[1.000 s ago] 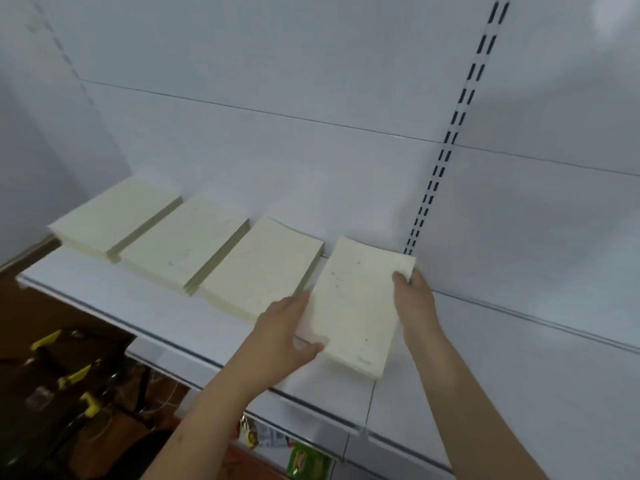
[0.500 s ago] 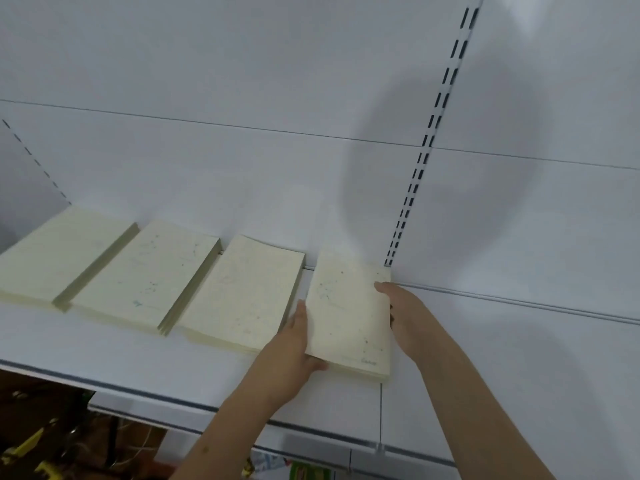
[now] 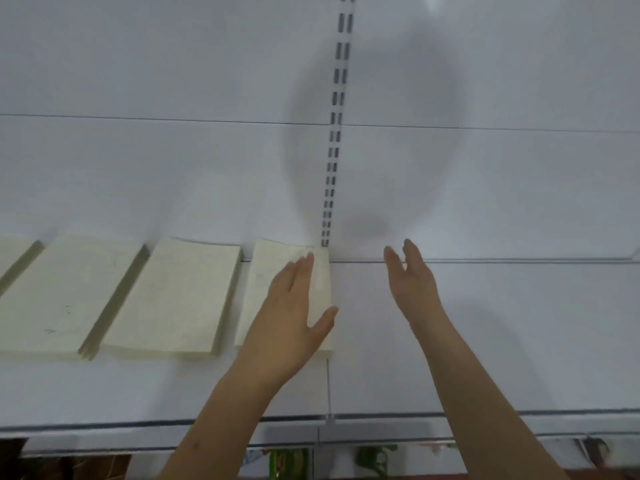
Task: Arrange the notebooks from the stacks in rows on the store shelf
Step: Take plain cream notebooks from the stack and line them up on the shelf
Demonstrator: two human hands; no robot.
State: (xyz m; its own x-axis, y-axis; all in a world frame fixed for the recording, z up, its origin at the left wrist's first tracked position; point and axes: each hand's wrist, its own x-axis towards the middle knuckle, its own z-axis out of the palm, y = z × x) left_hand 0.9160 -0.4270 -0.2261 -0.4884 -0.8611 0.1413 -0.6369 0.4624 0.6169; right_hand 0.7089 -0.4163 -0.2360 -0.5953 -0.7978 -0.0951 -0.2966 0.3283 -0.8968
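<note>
The person is standing close in front of a white store shelf (image 3: 485, 341), and a row of cream notebook stacks is lying along its far edge against the back panel (image 3: 173, 150). The left hand (image 3: 294, 313) is resting flat, fingers straight and thumb spread, on the rightmost notebook stack (image 3: 266, 289), which is sitting just left of the slotted upright (image 3: 334, 133). The right hand (image 3: 412, 282) is hovering edge-on over bare shelf to the right, fingers straight and apart, holding nothing. To me this looks like the squaring-up of a stack just set down; the next move probably calls for fetching more notebooks and starting a place right of this one. Another stack (image 3: 173, 296) is lying just beside it on the left with a narrow gap between, so little room is remaining there, while the shelf to the right and the strip toward the near lip are offering open space.
</note>
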